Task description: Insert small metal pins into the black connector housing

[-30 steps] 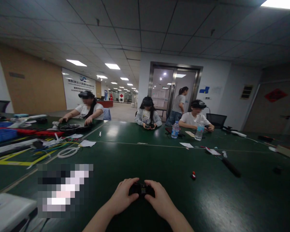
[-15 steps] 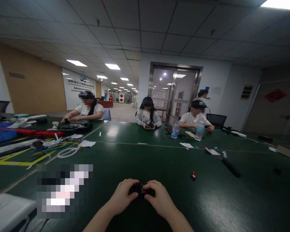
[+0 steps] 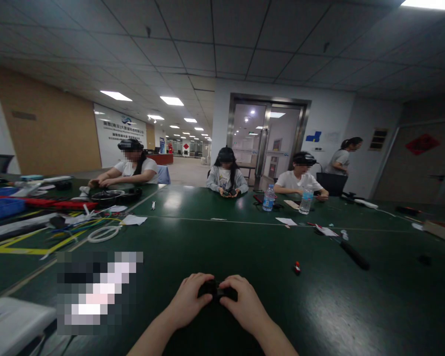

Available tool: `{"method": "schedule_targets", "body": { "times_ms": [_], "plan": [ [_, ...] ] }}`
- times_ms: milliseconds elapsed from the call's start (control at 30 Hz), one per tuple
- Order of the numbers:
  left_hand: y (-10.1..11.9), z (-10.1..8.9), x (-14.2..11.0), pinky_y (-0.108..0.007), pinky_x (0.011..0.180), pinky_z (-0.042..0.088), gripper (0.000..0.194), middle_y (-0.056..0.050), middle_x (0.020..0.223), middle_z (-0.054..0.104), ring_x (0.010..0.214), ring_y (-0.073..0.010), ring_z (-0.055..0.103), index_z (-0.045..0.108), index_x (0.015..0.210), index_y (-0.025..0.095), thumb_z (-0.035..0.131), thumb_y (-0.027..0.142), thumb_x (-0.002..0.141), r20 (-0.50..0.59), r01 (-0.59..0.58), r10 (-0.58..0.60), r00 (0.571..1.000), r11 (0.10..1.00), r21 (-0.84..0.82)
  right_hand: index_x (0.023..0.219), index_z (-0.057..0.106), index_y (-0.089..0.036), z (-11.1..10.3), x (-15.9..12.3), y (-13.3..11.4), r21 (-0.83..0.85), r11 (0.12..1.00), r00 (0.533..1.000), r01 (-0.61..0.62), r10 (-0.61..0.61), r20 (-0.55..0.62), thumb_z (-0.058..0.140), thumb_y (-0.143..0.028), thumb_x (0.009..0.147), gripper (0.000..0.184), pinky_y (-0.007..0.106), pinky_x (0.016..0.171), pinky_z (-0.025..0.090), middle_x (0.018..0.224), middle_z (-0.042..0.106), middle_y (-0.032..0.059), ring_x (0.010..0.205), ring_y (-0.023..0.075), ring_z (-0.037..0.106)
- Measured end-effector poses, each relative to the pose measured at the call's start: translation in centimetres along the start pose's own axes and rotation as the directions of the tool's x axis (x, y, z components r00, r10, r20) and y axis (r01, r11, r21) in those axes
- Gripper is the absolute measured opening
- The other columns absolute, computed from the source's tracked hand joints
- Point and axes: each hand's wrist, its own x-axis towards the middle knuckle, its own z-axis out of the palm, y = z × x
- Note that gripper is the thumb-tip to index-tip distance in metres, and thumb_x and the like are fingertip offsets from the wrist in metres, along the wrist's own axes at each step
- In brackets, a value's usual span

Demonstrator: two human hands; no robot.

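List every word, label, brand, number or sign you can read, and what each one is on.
"大数据科技有限公司": end of the large line, as best I can read it, on the white wall sign; the rest is too blurred.
Two bottles: labels too small to read.
Red diamond sign: unreadable.
White box: marking cut off, unreadable.
Glass doors: lettering too small.
Held black object: none readable.

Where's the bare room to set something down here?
Bare tabletop shows ahead of the left hand and right hand, between white cable and red piece; also right of the right hand, nearer than the black rod. Crowded: left, around the blue tray.
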Motion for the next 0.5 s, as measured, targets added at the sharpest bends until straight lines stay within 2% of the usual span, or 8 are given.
{"method": "schedule_targets", "body": {
  "times_ms": [167, 500],
  "plan": [
    [0.02, -0.08, 0.03, -0.033, 0.093, 0.032, 0.043, -0.003, 0.114, 0.056, 0.106, -0.0203, 0.048, 0.051, 0.113, 0.024, 0.052, 0.024, 0.071, 0.005, 0.008, -0.008, 1.000, 1.000, 0.001, 0.096, 0.062, -0.027, 0.02, -0.04, -0.42, -0.025, 1.000, 1.000, -0.003, 0.003, -0.001, 0.057, -0.022, 0.070, 0.027, 0.032, 0.088, 0.036, 0.106, 0.055, -0.0007, 0.102, 0.0186, 0.048],
    [0.31, -0.29, -0.10, -0.035, 0.096, 0.030, 0.048, -0.004, 0.116, 0.055, 0.109, -0.0212, 0.047, 0.048, 0.118, 0.023, 0.054, 0.025, 0.070, 0.010, 0.013, -0.012, 1.000, 1.000, -0.016, 0.094, 0.063, -0.028, -0.33, -0.17, -0.78, -0.017, 0.999, 0.999, -0.043, 0.044, 0.029, 0.055, -0.022, 0.072, 0.024, 0.032, 0.082, 0.039, 0.098, 0.057, -0.0005, 0.095, 0.0186, 0.050]
  ]
}}
